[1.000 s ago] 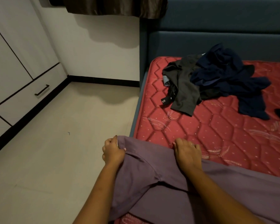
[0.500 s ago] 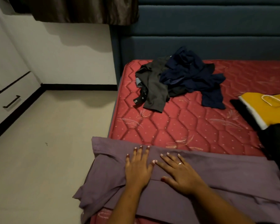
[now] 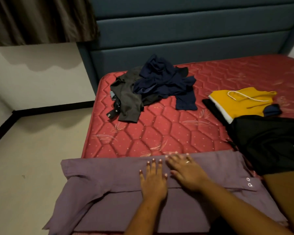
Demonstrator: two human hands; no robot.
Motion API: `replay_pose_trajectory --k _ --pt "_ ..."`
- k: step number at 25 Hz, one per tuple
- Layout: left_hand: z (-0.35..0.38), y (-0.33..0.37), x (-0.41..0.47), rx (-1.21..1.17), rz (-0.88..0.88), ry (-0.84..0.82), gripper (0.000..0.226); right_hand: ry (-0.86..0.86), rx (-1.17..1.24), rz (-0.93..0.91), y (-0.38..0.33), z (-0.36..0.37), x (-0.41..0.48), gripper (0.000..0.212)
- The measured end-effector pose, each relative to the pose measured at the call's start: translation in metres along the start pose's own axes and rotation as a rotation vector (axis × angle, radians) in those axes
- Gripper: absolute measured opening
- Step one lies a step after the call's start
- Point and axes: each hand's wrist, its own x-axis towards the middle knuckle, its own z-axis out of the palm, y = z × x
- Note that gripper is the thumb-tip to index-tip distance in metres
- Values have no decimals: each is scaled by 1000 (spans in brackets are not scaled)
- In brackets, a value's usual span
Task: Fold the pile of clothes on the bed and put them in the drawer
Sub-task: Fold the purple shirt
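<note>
Left hand [image 3: 154, 181]: laid flat with straight fingers on the purple shirt [image 3: 109, 177]; nothing is gripped.
Right hand [image 3: 187, 173]: laid flat just beside the left, fingers spread, pressed on the same shirt; nothing is gripped.
Purple shirt: spread partly folded along the near edge of the bed [image 3: 159, 133], its left end draped past the mattress corner above the floor [image 3: 32, 167].
Risk, overhang: a slide toward the floor is judged possible once the palms are lifted, since the cloth is only pressed.
Risk, fold: a skewed crease could be caused by uneven smoothing; the buttoned cuff [image 3: 249, 182] could be bunched.
Black garment [image 3: 268, 141]: touching the shirt's right end, so it could be caught in the next fold.
Unfolded pile [image 3: 153, 85]: heaped near the headboard, well apart; much work is judged to remain.
Drawer: not seen.
</note>
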Motion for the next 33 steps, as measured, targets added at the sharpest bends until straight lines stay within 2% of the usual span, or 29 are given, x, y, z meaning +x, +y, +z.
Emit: replay_pose_trajectory --k 1,2,5,7,9,12,18,20,22,24,27,28,29,30,33 --pt "8 14 1 8 -22 -73 58 -68 16 -75 -13 6 1 61" --pt "17 17 5 32 -55 -66 57 -120 51 -71 -14 7 0 66" --pt "26 23 16 104 -59 18 73 -43 35 -18 29 12 -11 77" --pt "31 34 21 82 -11 -1 67 -35 -4 37 61 14 -24 71" --pt "34 56 30 53 41 -64 63 -24 -6 145 89 18 -39 74" --pt "41 95 37 62 154 -128 61 56 23 407 118 18 -55 92" --pt "54 122 44 118 258 -189 59 3 4 778 127 21 -49 73" --pt "55 114 44 133 240 -199 61 -49 38 935 127 11 -42 69" --pt "43 100 42 117 201 -200 63 -41 34 990 120 4 -30 63" --pt "25 78 45 102 183 -163 61 99 -8 825 93 -3 -8 59" --pt "-4 28 45 114 62 -230 63 107 42 387 0 -16 36 58" --pt "-14 2 41 119 17 -227 64 100 133 280 -39 -19 51 55" --pt "-21 -24 35 122 -22 -232 66 85 192 170 -77 -19 65 54" --pt "-27 -52 28 146 -57 -237 67 -35 283 97 -111 -17 74 54" --pt "-39 -125 3 184 -156 -199 66 -174 384 10 -170 10 94 58"
